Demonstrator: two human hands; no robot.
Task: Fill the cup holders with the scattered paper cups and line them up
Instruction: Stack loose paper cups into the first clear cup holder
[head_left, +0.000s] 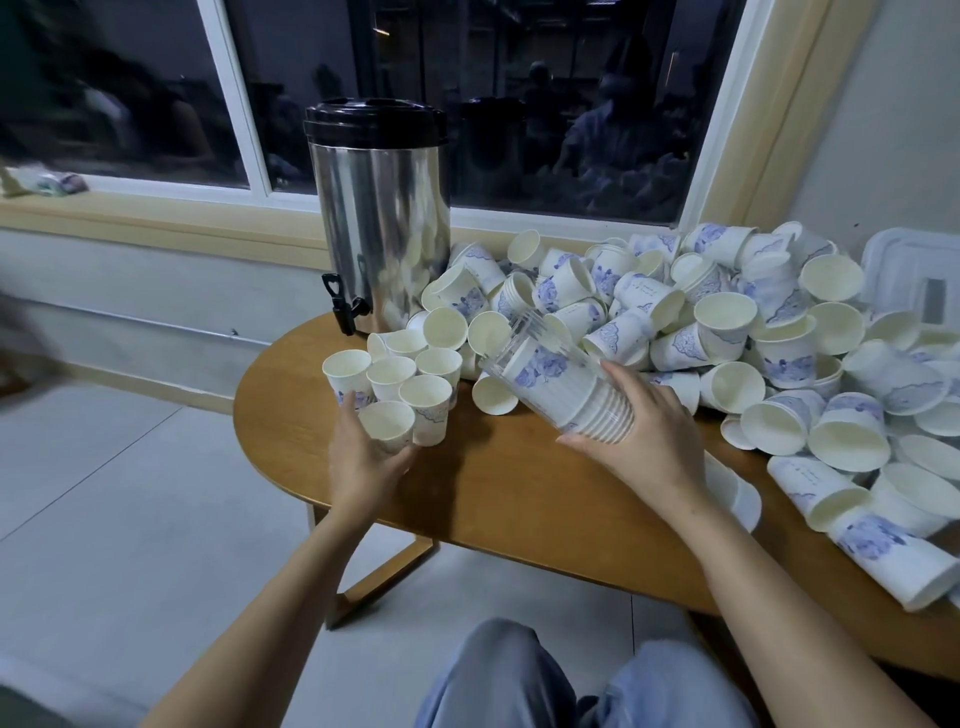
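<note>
Bare wooden table (493, 483) up front is the only open lane; paper cup pile (727, 322) hogs the right, steel dispenser (379, 218) blocks back-left.

I count one steel dispenser (379, 208) on one wooden table (493, 483). Just in front of the dispenser stand about seven upright cups (390, 375). Right of the dispenser lies one heap of loose cups (727, 322), dozens, too many for me to count exactly. One clear cup holder (540, 338), front-right of the dispenser, holds one nested stack (582, 400) showing roughly eight rims.

Upright cups (402, 387) left of the dispenser-side heap (727, 332) (table (498, 483)).
</note>
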